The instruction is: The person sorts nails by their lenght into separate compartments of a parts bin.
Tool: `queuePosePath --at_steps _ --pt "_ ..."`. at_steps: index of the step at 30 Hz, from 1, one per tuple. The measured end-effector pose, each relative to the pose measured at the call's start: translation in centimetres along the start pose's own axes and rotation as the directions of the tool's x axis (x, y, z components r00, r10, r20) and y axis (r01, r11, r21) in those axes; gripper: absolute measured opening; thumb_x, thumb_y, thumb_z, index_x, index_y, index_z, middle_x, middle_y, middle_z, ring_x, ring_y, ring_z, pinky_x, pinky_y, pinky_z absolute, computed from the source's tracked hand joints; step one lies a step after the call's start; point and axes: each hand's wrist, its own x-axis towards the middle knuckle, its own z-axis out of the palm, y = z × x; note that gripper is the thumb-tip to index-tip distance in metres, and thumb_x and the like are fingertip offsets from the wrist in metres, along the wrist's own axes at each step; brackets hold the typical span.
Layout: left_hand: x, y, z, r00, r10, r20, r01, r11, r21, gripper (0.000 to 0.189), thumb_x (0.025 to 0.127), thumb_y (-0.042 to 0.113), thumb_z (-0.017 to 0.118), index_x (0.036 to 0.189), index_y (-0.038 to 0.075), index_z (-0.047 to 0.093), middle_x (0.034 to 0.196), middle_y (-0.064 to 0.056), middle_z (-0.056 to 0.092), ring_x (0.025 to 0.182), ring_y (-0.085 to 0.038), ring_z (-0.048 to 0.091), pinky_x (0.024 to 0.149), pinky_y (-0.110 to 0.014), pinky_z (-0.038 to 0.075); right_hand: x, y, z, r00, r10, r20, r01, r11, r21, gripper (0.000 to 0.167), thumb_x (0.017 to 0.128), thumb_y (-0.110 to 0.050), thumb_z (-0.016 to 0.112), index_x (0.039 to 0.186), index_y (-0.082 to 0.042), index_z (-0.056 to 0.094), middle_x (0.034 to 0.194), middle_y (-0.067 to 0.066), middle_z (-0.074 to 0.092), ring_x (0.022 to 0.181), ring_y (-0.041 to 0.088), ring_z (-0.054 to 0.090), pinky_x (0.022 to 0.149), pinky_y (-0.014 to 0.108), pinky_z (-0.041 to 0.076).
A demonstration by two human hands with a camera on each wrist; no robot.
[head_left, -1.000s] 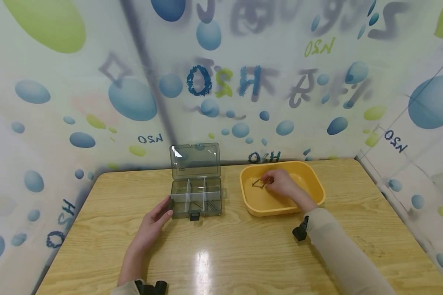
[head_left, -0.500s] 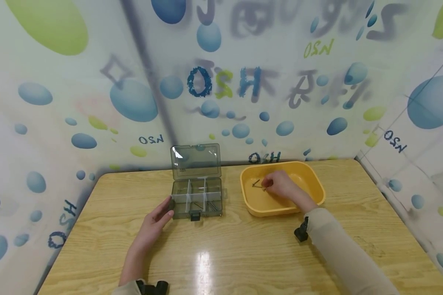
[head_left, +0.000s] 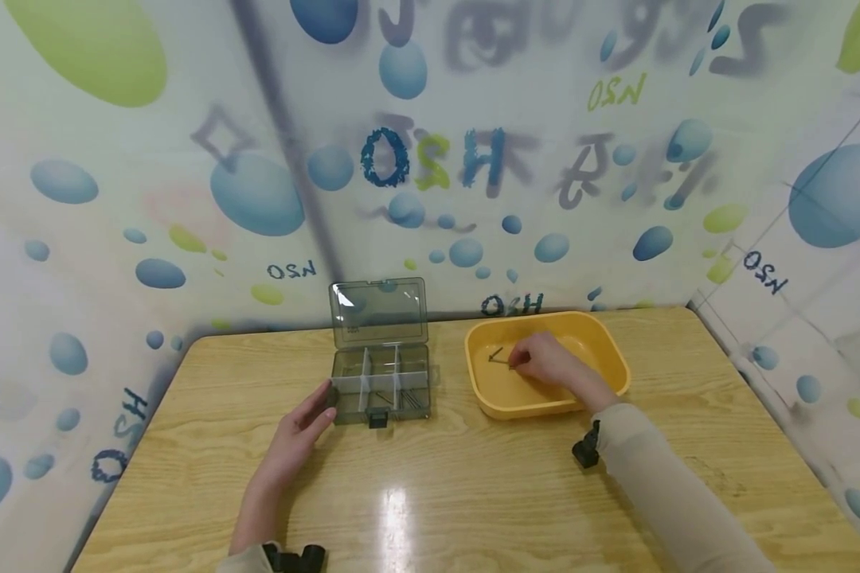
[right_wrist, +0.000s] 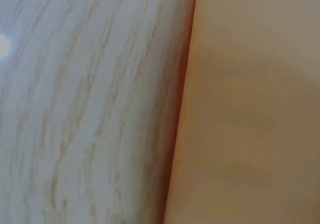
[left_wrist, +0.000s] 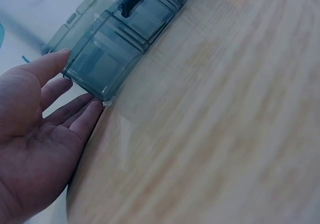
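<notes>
A smoky-grey compartment box [head_left: 380,386] stands with its lid [head_left: 378,312] raised, holding several thin screws [head_left: 411,398] in its front compartments. At its left end is my left hand [head_left: 297,436], fingers and thumb lightly spread against the side; the left wrist view shows this hand [left_wrist: 47,129] touching the box [left_wrist: 102,59] corner. Inside a yellow tray [head_left: 498,412], my right hand [head_left: 545,358] has its fingers bent down and pinches a screw, mostly hidden by the fingertips. Loose screws [head_left: 497,356] lie just left of them. The right wrist view catches only the tray wall [right_wrist: 245,109].
Both containers stand toward the back of a wooden table [head_left: 437,477], with a gap between them. A patterned backdrop [head_left: 430,231] rises right behind the table's far edge. Another covered wall [head_left: 817,334] runs along the right side.
My right fingers have closed in over the screw beside them, covering most of it. The left hand and the box have stayed in place.
</notes>
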Motion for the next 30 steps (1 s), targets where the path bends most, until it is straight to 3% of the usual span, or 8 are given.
queuePosePath --at_steps 9,13,20,30 --pt "0.1 0.0 -0.2 1.0 0.009 0.007 -0.009 1.0 -0.016 0.062 0.107 0.028 0.058 0.16 0.007 0.034 0.164 -0.017 0.03 0.149 -0.033 0.032 0.098 -0.006 0.037 0.0 -0.7 -0.4 1.0 0.0 0.026 0.001 1.0 -0.013 0.01 0.093 -0.001 0.072 0.1 -0.003 0.079 0.099 0.007 0.075 0.091 0.022 0.064 0.091 0.043 0.056" --pt "0.1 -0.1 0.0 1.0 0.008 0.007 -0.008 1.0 -0.022 0.061 0.107 0.026 0.058 0.16 0.005 0.034 0.164 -0.017 0.031 0.148 -0.032 0.032 0.098 -0.007 0.038 -0.4 -0.7 -0.4 1.0 -0.023 -0.004 0.023 1.0 -0.005 0.01 0.093 -0.002 0.072 0.1 -0.002 0.079 0.098 0.007 0.075 0.09 0.022 0.064 0.09 0.043 0.056" --pt "0.1 0.0 0.0 1.0 -0.002 0.004 0.002 1.0 -0.022 0.061 0.107 0.026 0.058 0.16 0.006 0.034 0.164 -0.017 0.031 0.149 -0.031 0.032 0.097 -0.006 0.037 -0.8 -1.5 -0.5 0.999 0.013 -0.046 -0.01 0.997 0.071 0.014 0.093 -0.002 0.07 0.104 -0.003 0.078 0.099 0.006 0.074 0.089 0.02 0.063 0.087 0.041 0.057" --pt "0.0 -0.1 0.1 1.0 -0.001 0.008 0.001 1.0 -0.02 0.061 0.107 0.026 0.057 0.16 0.006 0.034 0.165 -0.017 0.03 0.149 -0.032 0.031 0.098 -0.006 0.037 -1.6 -3.0 -0.2 0.991 -0.055 -0.126 0.075 0.985 0.157 0.015 0.094 -0.002 0.07 0.107 0.0 0.078 0.099 0.006 0.075 0.087 0.018 0.065 0.08 0.038 0.057"
